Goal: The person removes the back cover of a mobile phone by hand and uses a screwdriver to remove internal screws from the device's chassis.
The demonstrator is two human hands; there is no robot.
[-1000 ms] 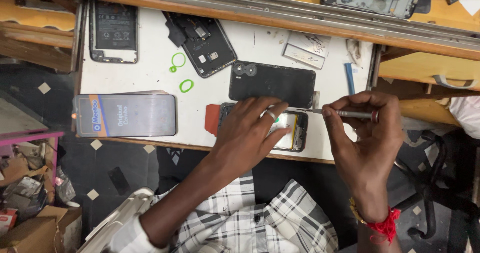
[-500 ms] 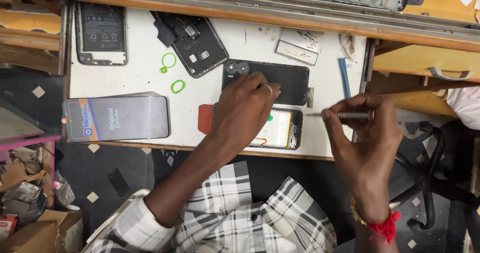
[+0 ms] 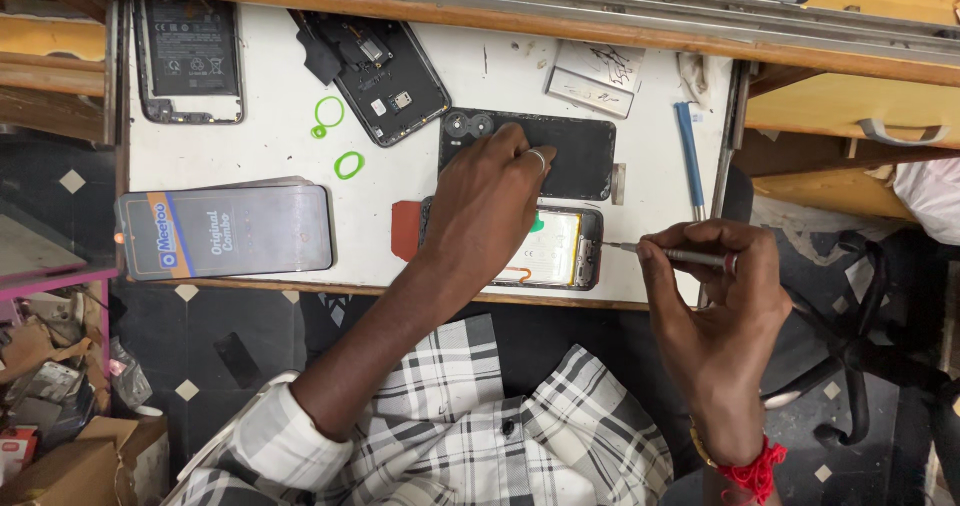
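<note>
An opened phone [image 3: 560,249] with its battery showing lies near the front edge of a white work table [image 3: 270,156]. My left hand [image 3: 490,201] rests across it, fingertips reaching onto a black back cover [image 3: 575,154] just behind. My right hand [image 3: 715,286] grips a thin metal screwdriver [image 3: 675,257], whose tip points at the phone's right end.
A new display in a printed film [image 3: 225,231] lies at the left. Behind it are a phone frame with battery [image 3: 190,58], another stripped phone [image 3: 385,78], two green rings [image 3: 340,141], a blue tool [image 3: 688,156], and small plates [image 3: 590,78]. A red pick [image 3: 405,230] sits beside the phone.
My left hand has slid from the opened phone up towards the black back cover. The screwdriver tip stays at the phone's right end.
</note>
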